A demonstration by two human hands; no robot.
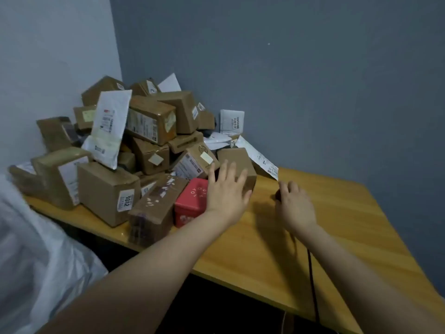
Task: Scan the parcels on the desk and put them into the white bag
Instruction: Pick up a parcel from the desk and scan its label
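Note:
A heap of brown cardboard parcels and white mailers fills the back left of the wooden desk. My left hand lies with straight, spread fingers on a small plain brown box at the heap's right edge, thumb at the box's near corner. My right hand sits on the desk to the right, its fingers curled over a small dark scanner that is mostly hidden. The scanner's black cable runs back under my wrist and off the desk's front edge. The white bag is at the lower left.
A red box stands just left of my left wrist, next to a taped brown parcel at the desk's front edge. A long white label hangs off the heap behind the small box. Grey walls close the corner behind.

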